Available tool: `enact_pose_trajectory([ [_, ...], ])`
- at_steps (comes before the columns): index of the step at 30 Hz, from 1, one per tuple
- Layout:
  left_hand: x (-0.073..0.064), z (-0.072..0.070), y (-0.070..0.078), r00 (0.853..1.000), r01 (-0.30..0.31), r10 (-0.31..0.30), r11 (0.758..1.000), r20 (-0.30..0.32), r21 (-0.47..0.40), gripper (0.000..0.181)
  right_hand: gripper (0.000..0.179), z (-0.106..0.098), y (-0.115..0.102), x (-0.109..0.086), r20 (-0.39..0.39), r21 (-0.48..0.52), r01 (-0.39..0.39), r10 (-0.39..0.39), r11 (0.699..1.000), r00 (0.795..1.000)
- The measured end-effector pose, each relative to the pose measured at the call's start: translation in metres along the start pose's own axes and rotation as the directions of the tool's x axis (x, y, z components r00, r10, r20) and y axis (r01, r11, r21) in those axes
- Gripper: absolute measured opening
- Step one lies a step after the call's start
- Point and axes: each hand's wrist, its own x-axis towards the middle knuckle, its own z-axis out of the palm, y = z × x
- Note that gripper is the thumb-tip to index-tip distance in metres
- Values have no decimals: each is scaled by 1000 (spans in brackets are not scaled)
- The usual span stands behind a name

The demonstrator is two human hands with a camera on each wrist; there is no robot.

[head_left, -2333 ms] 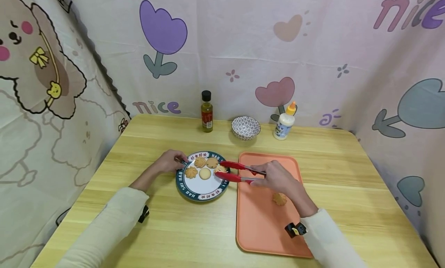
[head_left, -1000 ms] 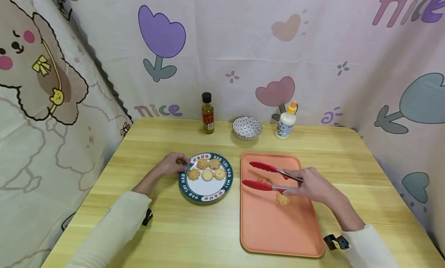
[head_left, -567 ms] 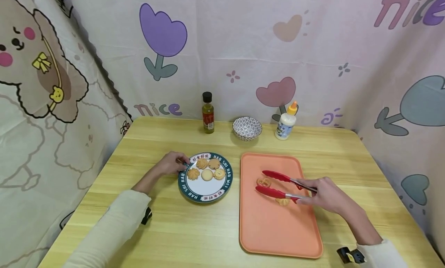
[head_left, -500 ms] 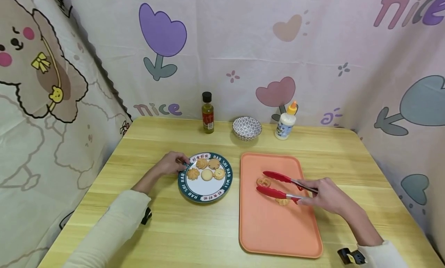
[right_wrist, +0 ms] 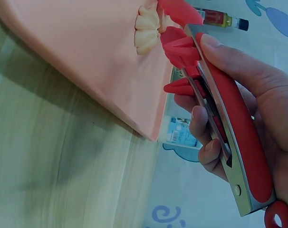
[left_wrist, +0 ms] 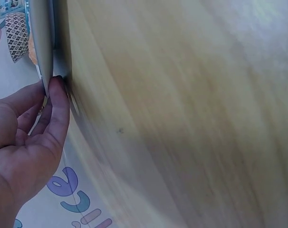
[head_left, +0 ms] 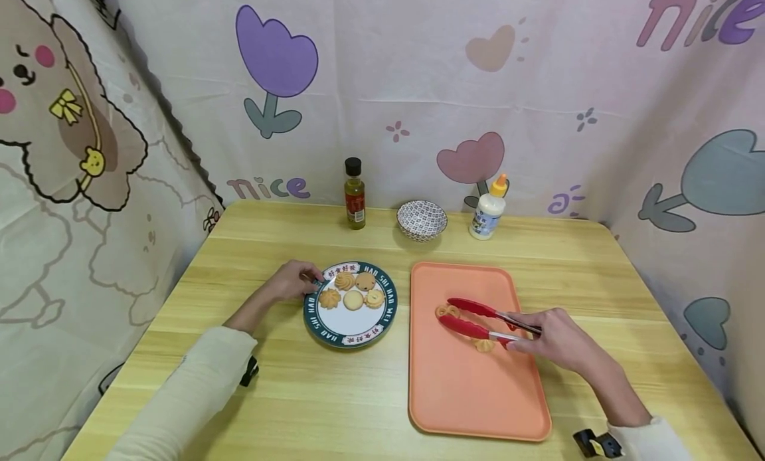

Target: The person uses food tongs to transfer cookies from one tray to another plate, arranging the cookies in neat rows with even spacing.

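My left hand (head_left: 291,281) pinches the left rim of a green-and-white plate (head_left: 352,329); in the left wrist view, thumb and fingers (left_wrist: 59,102) squeeze the plate's edge (left_wrist: 45,47). Several cookies (head_left: 353,300) lie on the plate. My right hand (head_left: 558,338) grips red-tipped tongs (head_left: 472,328) over the orange tray (head_left: 472,401). A pretzel-shaped cookie (head_left: 445,311) lies between the tong tips; whether both tips touch it, I cannot tell. A flower-shaped cookie (head_left: 483,345) is partly hidden under the lower tong arm, and its ridged side (right_wrist: 147,30) shows in the right wrist view.
Along the table's back edge stand an oil bottle (head_left: 355,195), a patterned bowl (head_left: 422,220) and a white bottle with an orange nozzle (head_left: 488,208). A printed cloth (head_left: 382,62) hangs behind the wooden table (head_left: 281,394).
The right hand has carried the tongs from the plate back over the tray, down to the pretzel cookie. The tong tips have drawn closer together. The left hand keeps hold of the plate.
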Motion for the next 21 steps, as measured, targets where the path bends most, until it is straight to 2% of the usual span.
enact_pose_trajectory([
  [5,2,0,0,1000,-3,3,1000,2,2,19,52,0,-3,3,-34,5,23,-22,1000,999],
  [11,1,-1,0,1000,9,-9,1000,0,16,19,52,2,-14,17,-52,-2,43,-43,999,998],
  [17,1,0,0,1000,3,-3,1000,8,13,19,53,8,-28,37,-39,13,39,-38,999,999],
  [21,2,-1,-2,1000,6,-6,1000,3,16,20,52,13,-42,56,-28,45,71,-70,996,997],
])
